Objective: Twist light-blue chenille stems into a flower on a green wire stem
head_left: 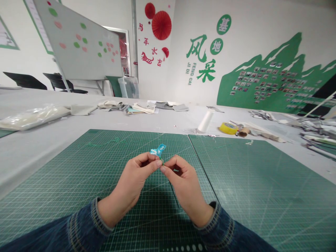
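A small light-blue craft flower [158,150] with white bead-like spots points up above my fingertips. My left hand [140,169] is closed in a pinch on its base. Closed beside it, my right hand [182,178] pinches the green stem [162,161] just under the petals, thumb tips almost touching. A thin dark stem end [173,196] runs down below the right hand. The fingers hide most of the join. Both hands are above a green gridded cutting mat [86,175].
A second cutting mat [262,175] adjoins on the right. Behind stand a white thread cone [206,120] and a yellow tape roll [228,128]. Loose green thread [105,142] lies on the left mat. Fabric pieces [143,107] and a plastic-wrapped bundle [36,116] line the table's far side.
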The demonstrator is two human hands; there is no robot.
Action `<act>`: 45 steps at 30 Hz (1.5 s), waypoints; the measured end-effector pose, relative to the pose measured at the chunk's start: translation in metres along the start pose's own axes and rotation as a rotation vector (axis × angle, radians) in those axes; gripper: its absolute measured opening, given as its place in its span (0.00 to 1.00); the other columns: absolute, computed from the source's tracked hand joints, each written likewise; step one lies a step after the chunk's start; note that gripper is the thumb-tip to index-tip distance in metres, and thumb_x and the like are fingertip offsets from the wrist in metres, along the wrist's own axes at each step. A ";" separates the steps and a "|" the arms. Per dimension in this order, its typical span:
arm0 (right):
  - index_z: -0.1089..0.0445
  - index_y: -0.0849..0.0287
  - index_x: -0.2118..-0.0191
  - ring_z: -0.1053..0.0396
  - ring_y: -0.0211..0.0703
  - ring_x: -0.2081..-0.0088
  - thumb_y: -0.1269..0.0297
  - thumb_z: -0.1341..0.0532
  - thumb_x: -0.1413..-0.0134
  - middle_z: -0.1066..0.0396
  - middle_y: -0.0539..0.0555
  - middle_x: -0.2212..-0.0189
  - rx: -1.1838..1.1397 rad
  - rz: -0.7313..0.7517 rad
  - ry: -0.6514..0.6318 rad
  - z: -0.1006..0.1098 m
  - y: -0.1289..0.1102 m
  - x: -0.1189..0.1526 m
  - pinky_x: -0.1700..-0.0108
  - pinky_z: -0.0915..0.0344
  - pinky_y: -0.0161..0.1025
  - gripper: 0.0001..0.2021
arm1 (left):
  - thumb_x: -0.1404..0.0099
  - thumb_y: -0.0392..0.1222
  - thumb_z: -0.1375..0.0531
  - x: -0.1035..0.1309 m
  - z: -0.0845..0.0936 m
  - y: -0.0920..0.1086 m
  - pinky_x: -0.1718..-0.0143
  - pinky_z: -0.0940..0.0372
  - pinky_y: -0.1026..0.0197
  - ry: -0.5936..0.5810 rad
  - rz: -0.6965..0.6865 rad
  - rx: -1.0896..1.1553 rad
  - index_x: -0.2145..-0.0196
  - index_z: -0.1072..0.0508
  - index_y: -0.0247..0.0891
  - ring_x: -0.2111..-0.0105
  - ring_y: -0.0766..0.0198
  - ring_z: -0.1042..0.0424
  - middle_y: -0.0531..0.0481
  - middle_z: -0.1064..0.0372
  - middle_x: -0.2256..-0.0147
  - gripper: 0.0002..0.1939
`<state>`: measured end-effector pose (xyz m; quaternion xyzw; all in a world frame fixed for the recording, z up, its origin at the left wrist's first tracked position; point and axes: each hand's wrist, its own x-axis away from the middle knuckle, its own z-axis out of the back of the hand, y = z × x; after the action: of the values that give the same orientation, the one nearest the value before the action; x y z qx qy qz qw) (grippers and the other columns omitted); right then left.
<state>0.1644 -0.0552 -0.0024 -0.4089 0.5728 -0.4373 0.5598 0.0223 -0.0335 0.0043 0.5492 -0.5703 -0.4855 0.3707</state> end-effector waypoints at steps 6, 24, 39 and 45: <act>0.30 0.58 0.73 0.51 0.33 0.78 0.61 0.33 0.49 0.33 0.48 0.77 -0.503 -0.309 -0.250 0.002 0.003 -0.005 0.76 0.60 0.36 0.09 | 0.41 0.40 0.34 -0.001 0.006 0.005 0.65 0.37 0.60 -0.137 -0.021 0.001 0.73 0.25 0.37 0.73 0.65 0.32 0.54 0.31 0.75 0.06; 0.34 0.57 0.77 0.47 0.36 0.75 0.66 0.33 0.49 0.40 0.45 0.79 -0.046 -0.066 -0.018 0.002 0.005 -0.004 0.71 0.49 0.37 0.11 | 0.49 0.40 0.29 -0.002 0.001 0.002 0.68 0.40 0.63 0.053 0.051 -0.046 0.74 0.24 0.36 0.73 0.68 0.36 0.54 0.30 0.73 0.08; 0.28 0.59 0.74 0.51 0.32 0.78 0.66 0.31 0.52 0.32 0.47 0.79 -0.521 -0.263 -0.219 0.003 0.005 -0.006 0.75 0.61 0.37 0.06 | 0.41 0.38 0.33 -0.002 0.005 0.004 0.66 0.38 0.64 -0.142 -0.035 -0.011 0.74 0.27 0.37 0.72 0.68 0.34 0.56 0.32 0.75 0.07; 0.31 0.58 0.74 0.52 0.33 0.78 0.68 0.32 0.51 0.35 0.45 0.79 -0.417 -0.206 -0.123 0.003 0.009 -0.006 0.75 0.58 0.37 0.08 | 0.44 0.38 0.31 -0.005 0.005 0.003 0.64 0.38 0.65 -0.051 -0.030 -0.101 0.73 0.24 0.37 0.69 0.68 0.33 0.55 0.30 0.73 0.05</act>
<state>0.1675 -0.0468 -0.0097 -0.5978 0.5710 -0.3386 0.4494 0.0173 -0.0283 0.0061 0.5259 -0.5460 -0.5329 0.3758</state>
